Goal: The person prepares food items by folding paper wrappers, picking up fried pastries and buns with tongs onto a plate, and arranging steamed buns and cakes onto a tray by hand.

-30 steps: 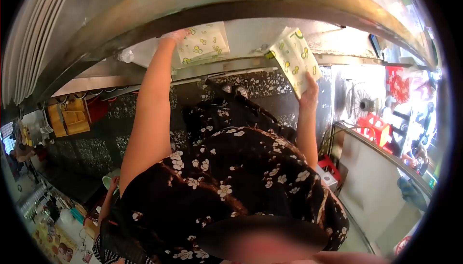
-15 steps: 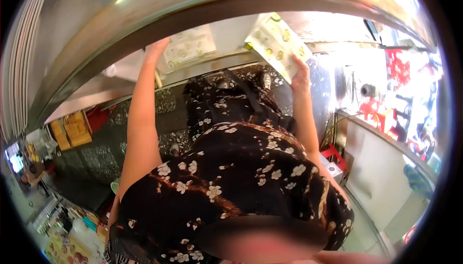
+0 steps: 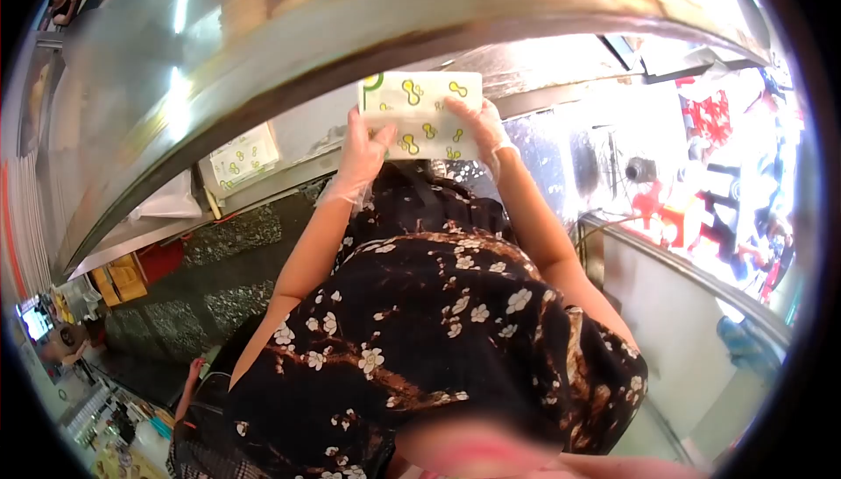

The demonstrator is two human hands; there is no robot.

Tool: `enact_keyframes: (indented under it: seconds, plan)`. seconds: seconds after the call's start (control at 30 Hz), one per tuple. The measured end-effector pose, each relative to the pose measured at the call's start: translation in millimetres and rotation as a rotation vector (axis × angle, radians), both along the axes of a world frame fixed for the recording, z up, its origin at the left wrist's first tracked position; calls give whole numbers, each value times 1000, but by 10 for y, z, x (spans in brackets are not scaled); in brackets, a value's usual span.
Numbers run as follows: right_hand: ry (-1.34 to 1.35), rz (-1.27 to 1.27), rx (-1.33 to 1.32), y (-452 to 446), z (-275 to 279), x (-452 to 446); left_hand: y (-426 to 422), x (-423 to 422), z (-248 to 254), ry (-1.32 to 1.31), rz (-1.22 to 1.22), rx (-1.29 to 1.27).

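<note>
A white printed paper sheet or bag [image 3: 420, 118] with yellow-green gourd shapes is held up in front of me; I cannot tell if it has an opening. My left hand [image 3: 361, 151], in a clear plastic glove, grips its left edge with the thumb across the front. At the right edge my right hand [image 3: 480, 129], also in a clear glove, pinches it with the thumb on the front. To the left, a stack of the same printed papers [image 3: 245, 159] lies on the counter.
A metal-framed glass case [image 3: 420, 28] curves above my hands. The counter [image 3: 307, 133] runs beneath it. Clear plastic [image 3: 166, 199] lies on the left. Behind me at left stands a wooden box [image 3: 120, 279], with another person's arm [image 3: 188, 387] lower down. A white panel [image 3: 653, 295] stands right.
Both hands have come together on the printed paper, which was in my right hand alone. My left hand has left the paper stack. The view has shifted, and the stack appears lower and further left.
</note>
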State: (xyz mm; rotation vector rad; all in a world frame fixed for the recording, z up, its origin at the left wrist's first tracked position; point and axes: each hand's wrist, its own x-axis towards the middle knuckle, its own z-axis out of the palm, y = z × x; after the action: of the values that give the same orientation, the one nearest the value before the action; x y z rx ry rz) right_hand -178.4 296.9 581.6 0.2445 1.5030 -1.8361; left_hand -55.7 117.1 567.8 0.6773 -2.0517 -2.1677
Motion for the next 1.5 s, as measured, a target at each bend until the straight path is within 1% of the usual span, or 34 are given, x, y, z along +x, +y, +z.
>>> enact_keyframes:
  seconds: [0.03,0.1,0.13,0.2,0.23,0.27,0.3,0.33,0.37,0.4,0.43,0.47,0.5,0.53,0.57,0.6,0.63,0.7,0.77,0.83,0.87,0.9,0.97,1.0,1.1,1.13,1.2,1.23,1.27,1.33,1.37,1.4,1.43,1.5]
  plan:
    - [33,-1,51,-28,-15,15,-1,66,-47,36,5,90]
    - [83,22,86,-54,-34,36,-1,194,-147,24,53,150]
    - [151,129,134,-76,-32,42,-1,292,-186,-5,88,212]
    - [297,321,177,-113,97,66,-15,445,-282,-18,97,178]
    - [529,457,240,-91,71,75,-58,589,-363,-26,106,147]
    - [642,494,184,-138,79,160,-123,765,-544,-69,120,38]
    - [581,538,198,-186,10,246,-144,930,-522,-52,114,36]
    - [636,588,323,-247,-148,345,-149,1105,-456,-168,156,-38]
    - [680,466,366,-276,-566,461,-129,1263,-413,2,254,72]
    - [448,477,78,-446,-222,701,-232,1424,-867,38,248,35]
    - [301,432,101,-621,121,1016,-221,1661,-369,-54,364,74]
    - [222,472,-6,-756,98,1210,-285,1863,-636,-46,479,174]
    - [126,489,-90,-878,57,1425,-342,2145,-544,7,519,265]
    - [63,556,-115,-692,-136,248,-62,1078,-707,-132,598,319]
    - [9,637,-79,-713,-227,239,37,1109,-583,-31,712,362]
    - [-39,705,-36,-818,-317,341,48,1275,-435,-97,769,436]
    - [-39,728,-37,-937,-374,374,61,1384,-333,-162,817,515]
    - [61,1074,64,-1179,-423,453,27,1583,-267,-178,877,521]
    - [61,1069,112,-1385,-386,647,15,1737,-382,-187,923,532]
    - [204,1298,154,-1518,-229,774,27,1872,-487,-237,1029,492]
    - [217,1275,120,-1552,-74,860,22,1895,-498,-229,1069,497]
    - [261,1269,185,-1833,-42,1347,-231,2326,-557,-183,1042,553]
    - [295,1253,219,-2105,-217,1715,-432,2669,-530,-162,1094,437]
    - [284,1257,206,-2273,-295,1997,-599,2909,-567,-209,1108,379]
    - [306,1233,139,-2605,-206,2643,-995,3500,-497,-290,1135,324]
    - [231,1208,149,-2706,-182,2794,-1079,3670,-506,-207,1115,355]
    - [147,1154,190,-2881,-109,3042,-1196,3854,-453,-207,1142,346]
    - [128,1153,142,-2931,-192,3049,-1239,3868,-443,-201,1182,331]
    - [94,1135,136,-2978,-237,3067,-1310,3928,-695,-164,1141,272]
    - [57,1111,153,-3011,-181,3061,-1366,3973,-598,-144,1102,277]
    - [-1,1047,115,-3000,-175,3046,-1396,3924,-539,-108,1078,279]
    - [-18,1005,108,-2964,-258,3008,-1422,3887,-496,-111,1069,314]
    - [-24,1047,89,-2915,-424,2889,-1439,3866,-471,-116,1054,348]
    - [-46,1057,142,-2817,-231,2842,-1457,3847,-476,-69,983,325]
